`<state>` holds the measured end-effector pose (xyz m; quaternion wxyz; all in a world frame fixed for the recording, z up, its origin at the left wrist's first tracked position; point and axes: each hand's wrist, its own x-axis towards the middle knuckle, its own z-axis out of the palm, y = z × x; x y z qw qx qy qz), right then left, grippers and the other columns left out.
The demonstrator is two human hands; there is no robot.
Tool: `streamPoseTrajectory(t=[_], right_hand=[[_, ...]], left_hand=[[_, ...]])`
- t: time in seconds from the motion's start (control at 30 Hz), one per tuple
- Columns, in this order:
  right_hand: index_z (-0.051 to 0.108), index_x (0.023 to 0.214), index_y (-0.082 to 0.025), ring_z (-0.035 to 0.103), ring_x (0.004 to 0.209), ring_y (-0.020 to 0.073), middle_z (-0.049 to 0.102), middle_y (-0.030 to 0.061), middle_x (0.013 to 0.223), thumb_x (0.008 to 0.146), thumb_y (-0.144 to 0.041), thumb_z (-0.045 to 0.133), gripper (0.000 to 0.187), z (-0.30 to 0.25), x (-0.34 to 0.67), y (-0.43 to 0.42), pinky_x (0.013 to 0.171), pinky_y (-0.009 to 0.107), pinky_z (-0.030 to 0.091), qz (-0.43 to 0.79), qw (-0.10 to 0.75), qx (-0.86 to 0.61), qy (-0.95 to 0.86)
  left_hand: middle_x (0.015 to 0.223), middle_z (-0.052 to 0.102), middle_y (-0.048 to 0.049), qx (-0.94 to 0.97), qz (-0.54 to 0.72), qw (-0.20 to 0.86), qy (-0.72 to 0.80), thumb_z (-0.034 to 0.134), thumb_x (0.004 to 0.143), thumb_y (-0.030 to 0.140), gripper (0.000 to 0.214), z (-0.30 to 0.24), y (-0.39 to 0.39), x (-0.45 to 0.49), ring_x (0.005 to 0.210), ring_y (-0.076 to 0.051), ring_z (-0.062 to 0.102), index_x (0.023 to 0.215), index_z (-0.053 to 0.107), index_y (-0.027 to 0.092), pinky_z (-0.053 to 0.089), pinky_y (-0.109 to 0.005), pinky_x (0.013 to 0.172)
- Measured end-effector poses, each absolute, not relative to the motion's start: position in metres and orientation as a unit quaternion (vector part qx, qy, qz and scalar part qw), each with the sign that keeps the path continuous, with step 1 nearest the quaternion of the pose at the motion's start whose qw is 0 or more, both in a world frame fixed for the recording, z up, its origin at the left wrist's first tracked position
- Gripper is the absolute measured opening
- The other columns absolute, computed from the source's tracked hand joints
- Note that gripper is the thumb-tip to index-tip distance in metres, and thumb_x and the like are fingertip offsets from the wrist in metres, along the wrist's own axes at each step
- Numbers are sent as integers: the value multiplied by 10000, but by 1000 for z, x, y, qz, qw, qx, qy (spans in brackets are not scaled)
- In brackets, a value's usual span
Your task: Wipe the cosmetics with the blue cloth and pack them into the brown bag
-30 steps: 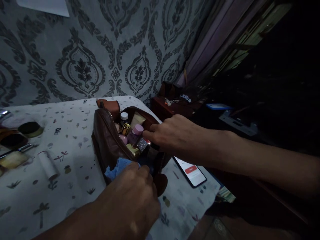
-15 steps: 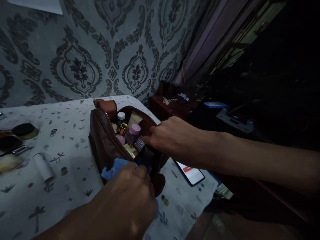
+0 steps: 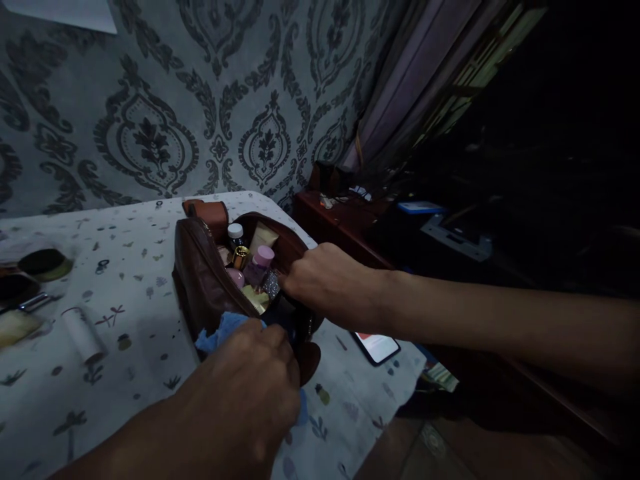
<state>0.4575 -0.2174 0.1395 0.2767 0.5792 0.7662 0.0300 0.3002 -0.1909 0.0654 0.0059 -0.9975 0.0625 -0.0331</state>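
An open brown leather pouch [image 3: 200, 280] lies on the patterned tablecloth, packed with small bottles and tubes, among them a pink-capped bottle [image 3: 260, 261] and a white-capped one [image 3: 235, 233]. My right hand [image 3: 325, 283] reaches in from the right, its fingers curled at the pouch's mouth beside a glittery silver item [image 3: 271, 285]. My left hand [image 3: 255, 387] is closed at the pouch's near end, pressing on a blue cloth [image 3: 220, 330]. What my right fingers grip is hidden.
A lit phone [image 3: 377, 345] lies on the table right of the pouch. A white roll [image 3: 83, 333], compacts and a brush [image 3: 45, 263] sit at the left. A dark wooden stand [image 3: 345, 220] with clutter is beyond the table's right edge.
My right hand has curled and drawn closer to the pouch's mouth. The view has shifted slightly, so the pouch and phone sit further left.
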Motion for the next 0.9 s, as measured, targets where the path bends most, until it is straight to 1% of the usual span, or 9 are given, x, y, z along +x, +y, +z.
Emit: streamPoseTrajectory(t=[0.13,0.23,0.3,0.4,0.47,0.57,0.67,0.77,0.9], right_hand=[[707,912,-117,707,770,212,713,104,775,855,-62,610,125,139,458,-216,639,279,462,28,280,573,770],[705,960,-111,710,777,206,712,107,794,862,-70,605,145,143,457,-215,635,269,456,27,292,566,771],[681,1063,-105,708,770,198,714,107,837,874,-93,611,202,147,456,-217,607,257,437,36,296,568,767],[555,1299,-125,695,739,179,714,99,924,876,-112,628,429,152,458,-224,560,243,395,59,271,575,770],[511,1344,-158,679,717,161,703,93,987,873,-96,625,488,153,463,-228,543,239,370,60,252,572,778],[599,1222,-183,651,699,135,671,84,1046,894,-74,586,346,153,470,-233,540,239,361,40,238,575,782],[669,1051,-150,637,720,135,653,92,1013,929,-60,524,210,152,475,-233,562,244,383,30,239,567,788],[685,900,-115,636,794,164,646,115,963,920,-56,543,155,150,478,-230,586,254,410,34,262,531,805],[688,874,-117,623,895,190,641,103,917,906,-38,573,143,148,480,-229,630,261,445,44,261,498,826]], left_hand=[[912,725,-131,-998,-34,11,48,653,760,312,242,58,-191,299,735,-215,587,908,712,129,431,-372,679],[928,720,-122,-997,-70,19,39,652,754,303,259,53,-191,296,754,-214,586,935,704,125,422,-369,674],[923,715,-111,-995,-88,29,36,642,760,284,228,53,-191,295,751,-209,582,917,700,128,414,-366,662],[856,706,-97,-995,-85,30,45,633,775,294,187,56,-192,294,724,-206,573,856,697,139,405,-372,655],[835,703,-98,-995,-78,26,47,637,776,318,201,60,-192,294,714,-207,570,847,700,140,401,-373,652],[836,704,-95,-996,-78,20,40,639,773,324,205,61,-193,295,716,-209,570,853,703,146,408,-376,664],[832,701,-96,-996,-79,18,31,661,745,332,207,59,-193,295,715,-214,572,842,699,153,417,-379,668],[813,694,-92,-997,-76,9,31,691,698,338,224,57,-192,296,693,-213,566,834,689,160,421,-376,653],[820,689,-90,-997,-68,-5,24,674,705,321,199,59,-193,296,733,-220,576,820,678,159,439,-378,695]])
